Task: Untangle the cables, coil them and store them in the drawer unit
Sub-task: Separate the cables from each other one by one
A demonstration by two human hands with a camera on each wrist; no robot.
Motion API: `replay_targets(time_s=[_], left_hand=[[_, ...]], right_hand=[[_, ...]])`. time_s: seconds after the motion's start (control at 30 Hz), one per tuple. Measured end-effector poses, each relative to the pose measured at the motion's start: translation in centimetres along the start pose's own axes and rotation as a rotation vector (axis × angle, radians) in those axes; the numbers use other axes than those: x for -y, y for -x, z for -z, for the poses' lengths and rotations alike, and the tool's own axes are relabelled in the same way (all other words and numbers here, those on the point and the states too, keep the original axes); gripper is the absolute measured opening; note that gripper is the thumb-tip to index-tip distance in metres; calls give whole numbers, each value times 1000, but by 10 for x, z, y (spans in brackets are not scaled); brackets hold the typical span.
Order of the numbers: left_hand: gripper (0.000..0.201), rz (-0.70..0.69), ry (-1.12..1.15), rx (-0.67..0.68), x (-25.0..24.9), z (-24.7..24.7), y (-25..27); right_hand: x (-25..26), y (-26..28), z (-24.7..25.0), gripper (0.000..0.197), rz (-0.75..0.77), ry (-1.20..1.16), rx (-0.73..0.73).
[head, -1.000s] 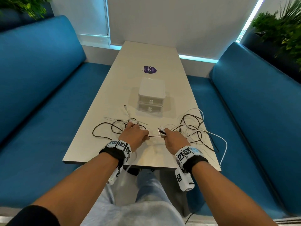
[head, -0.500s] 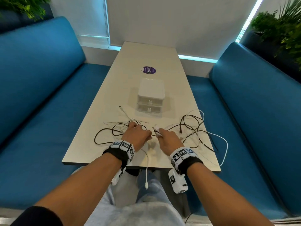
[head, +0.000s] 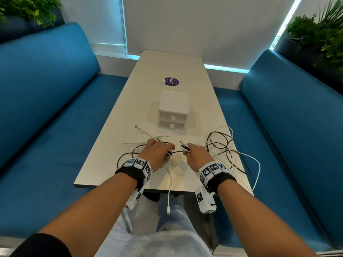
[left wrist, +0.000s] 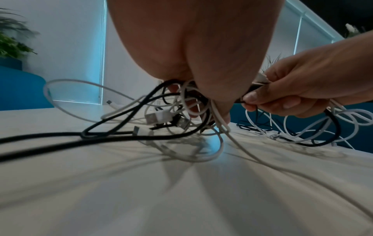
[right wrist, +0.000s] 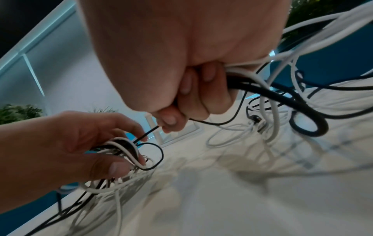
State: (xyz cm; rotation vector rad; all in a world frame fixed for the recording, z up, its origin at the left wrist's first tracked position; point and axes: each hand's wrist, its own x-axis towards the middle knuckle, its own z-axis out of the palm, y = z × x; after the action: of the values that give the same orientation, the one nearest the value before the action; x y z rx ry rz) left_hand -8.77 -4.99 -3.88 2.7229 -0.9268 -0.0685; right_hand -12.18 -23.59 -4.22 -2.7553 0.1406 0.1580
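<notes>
Long pale table (head: 141, 101) runs away from me to a white wall with a lit cyan strip along its base, blue padded benches (head: 46, 108) on both sides, green plants (head: 319, 34) in the top corners. A purple round sticker (head: 171, 81) sits toward the far end. The white drawer unit (head: 173, 110) stands mid-table just beyond the cables, two drawers stacked, both closed, small knobs facing me. The cables (head: 220, 147) are a mixed black and white tangle spread over the near end of the table: loose loops to the right, some hanging past the right edge, and a smaller knot under my left side. One white cable (head: 168, 193) drops off the near edge and dangles over my lap, plug at the bottom. Another white lead (head: 143, 131) with a small plug lies toward the drawer unit, left of it. My left hand (head: 157, 154) is curled down onto the left knot, fingers and thumb closed round a bunch of black and white strands, USB plugs (left wrist: 159, 119) lying just under it. My right hand (head: 196, 156) is fisted on a bundle of cable ends, plug tips sticking out toward the drawer unit. A thin black strand runs between both hands, just above the table.
</notes>
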Motion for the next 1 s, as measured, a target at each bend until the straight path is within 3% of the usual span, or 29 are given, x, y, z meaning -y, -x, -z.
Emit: replay_targets(time_s=[0.17, 0.37, 0.7, 0.9, 1.0], left_hand=[[23, 26, 103, -15, -6, 9, 7], [44, 79, 165, 33, -6, 4, 14], [27, 23, 239, -67, 1, 4, 16], [31, -68, 78, -139, 3, -5, 7], [21, -102, -41, -142, -4, -8, -1]], right_hand=[[-8, 2, 5, 25, -71, -9, -20], [-8, 2, 8, 23, -138, -10, -32], [-11, 1, 8, 28, -162, -62, -26], [-7, 2, 6, 27, -93, -89, -3], [0, 2, 8, 26, -44, -102, -13]])
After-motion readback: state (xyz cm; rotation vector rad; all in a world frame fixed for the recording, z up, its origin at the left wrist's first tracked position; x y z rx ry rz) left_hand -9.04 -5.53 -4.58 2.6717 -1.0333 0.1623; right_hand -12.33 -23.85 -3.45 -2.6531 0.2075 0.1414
